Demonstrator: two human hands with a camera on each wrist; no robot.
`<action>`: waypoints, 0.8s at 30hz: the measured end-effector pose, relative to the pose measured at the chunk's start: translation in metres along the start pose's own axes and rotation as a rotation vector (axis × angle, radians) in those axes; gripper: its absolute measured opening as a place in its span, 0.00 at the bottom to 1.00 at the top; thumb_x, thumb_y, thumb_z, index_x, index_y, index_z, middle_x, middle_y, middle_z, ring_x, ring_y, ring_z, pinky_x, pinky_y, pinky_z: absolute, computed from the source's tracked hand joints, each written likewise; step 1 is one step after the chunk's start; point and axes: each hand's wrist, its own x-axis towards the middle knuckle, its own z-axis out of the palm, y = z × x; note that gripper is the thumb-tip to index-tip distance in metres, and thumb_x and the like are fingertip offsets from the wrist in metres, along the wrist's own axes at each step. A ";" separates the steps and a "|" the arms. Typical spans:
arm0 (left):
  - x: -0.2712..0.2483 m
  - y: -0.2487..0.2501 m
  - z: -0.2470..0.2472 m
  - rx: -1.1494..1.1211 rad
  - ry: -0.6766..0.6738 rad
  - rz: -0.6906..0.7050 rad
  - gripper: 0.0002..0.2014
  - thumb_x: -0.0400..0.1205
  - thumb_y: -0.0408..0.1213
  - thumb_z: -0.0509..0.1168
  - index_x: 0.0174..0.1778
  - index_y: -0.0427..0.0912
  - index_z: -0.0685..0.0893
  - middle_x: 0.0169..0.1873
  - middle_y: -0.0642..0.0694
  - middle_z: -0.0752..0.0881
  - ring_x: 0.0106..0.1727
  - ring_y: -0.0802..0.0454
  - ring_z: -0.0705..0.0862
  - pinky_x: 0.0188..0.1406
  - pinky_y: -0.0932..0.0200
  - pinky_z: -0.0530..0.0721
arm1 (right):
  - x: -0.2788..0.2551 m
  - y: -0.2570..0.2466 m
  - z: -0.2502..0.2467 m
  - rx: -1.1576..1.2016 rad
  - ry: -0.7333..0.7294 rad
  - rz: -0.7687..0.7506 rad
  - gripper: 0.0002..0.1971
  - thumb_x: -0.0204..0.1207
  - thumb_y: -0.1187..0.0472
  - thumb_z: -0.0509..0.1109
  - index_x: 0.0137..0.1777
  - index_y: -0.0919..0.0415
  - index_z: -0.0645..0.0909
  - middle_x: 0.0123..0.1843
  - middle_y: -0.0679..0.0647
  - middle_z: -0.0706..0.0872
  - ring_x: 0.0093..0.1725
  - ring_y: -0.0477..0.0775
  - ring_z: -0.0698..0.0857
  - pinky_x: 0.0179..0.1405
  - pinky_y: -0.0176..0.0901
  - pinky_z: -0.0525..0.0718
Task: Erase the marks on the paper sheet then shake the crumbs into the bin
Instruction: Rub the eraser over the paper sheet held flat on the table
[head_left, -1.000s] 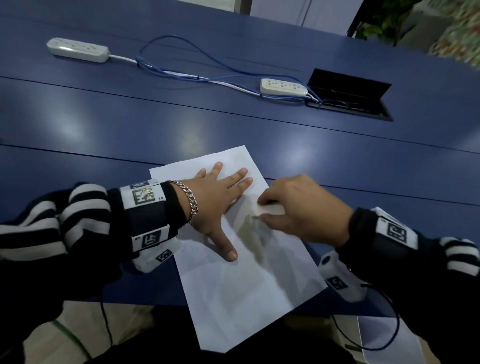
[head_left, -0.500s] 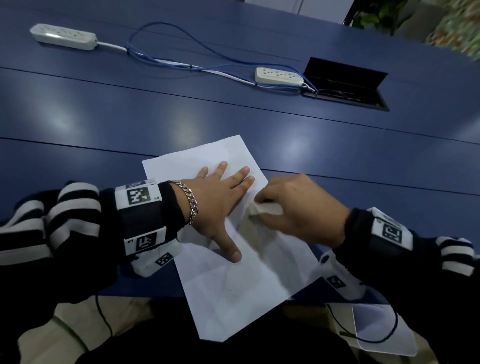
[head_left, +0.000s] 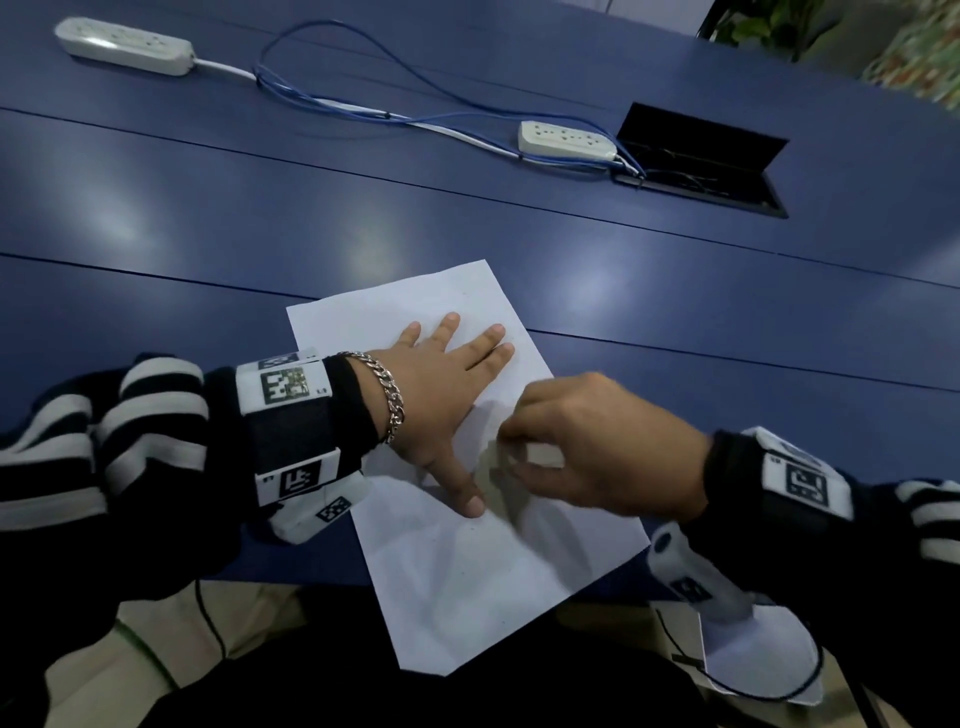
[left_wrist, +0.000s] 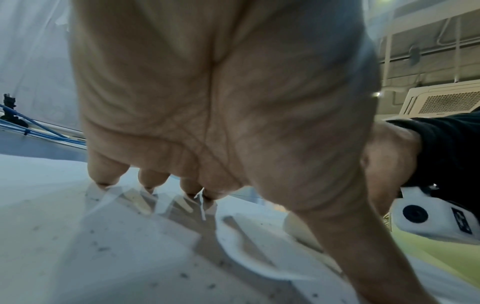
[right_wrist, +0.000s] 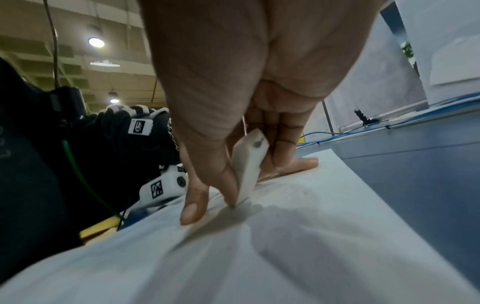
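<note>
A white paper sheet (head_left: 467, 582) lies at the near edge of the blue table (head_left: 260, 218), its near corner overhanging. My left hand (head_left: 447, 384) lies flat on the sheet with fingers spread, pressing it down. My right hand (head_left: 582, 457) pinches a white eraser (right_wrist: 248, 164) between thumb and fingers, its lower edge on the paper beside my left thumb. In the head view the eraser (head_left: 540, 456) is blurred. Dark crumbs (left_wrist: 103, 248) speckle the paper (left_wrist: 78, 257). A grey smudge (head_left: 485, 470) sits under the eraser.
Two white power strips (head_left: 124, 45) (head_left: 566, 140) joined by blue cables (head_left: 337, 101) lie farther back. A black open cable hatch (head_left: 701, 161) sits at the back right. A pale bin-like container (head_left: 753, 660) shows below the table edge at the right.
My right hand with the eraser has slid back toward me along the sheet, close to my left thumb. The left hand stays pressed flat. The head camera shifted slightly.
</note>
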 end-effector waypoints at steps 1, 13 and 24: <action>0.000 0.000 0.000 -0.004 0.000 0.003 0.83 0.55 0.85 0.72 0.90 0.49 0.26 0.89 0.53 0.25 0.90 0.34 0.29 0.89 0.28 0.42 | 0.005 0.006 -0.004 -0.018 0.009 0.015 0.14 0.77 0.41 0.67 0.48 0.48 0.87 0.43 0.45 0.84 0.43 0.51 0.83 0.46 0.49 0.82; -0.004 -0.008 -0.020 -0.005 -0.068 0.052 0.79 0.61 0.77 0.78 0.90 0.53 0.27 0.88 0.57 0.25 0.90 0.42 0.28 0.90 0.33 0.40 | 0.014 0.042 -0.018 0.047 0.187 0.186 0.14 0.76 0.45 0.75 0.57 0.49 0.90 0.49 0.44 0.87 0.48 0.47 0.84 0.52 0.43 0.82; -0.001 -0.003 -0.002 0.040 0.029 0.026 0.83 0.53 0.88 0.70 0.89 0.53 0.26 0.89 0.55 0.26 0.91 0.37 0.31 0.90 0.30 0.42 | -0.015 0.003 0.007 -0.023 0.069 0.032 0.19 0.80 0.37 0.63 0.51 0.49 0.86 0.46 0.46 0.83 0.45 0.54 0.84 0.45 0.51 0.84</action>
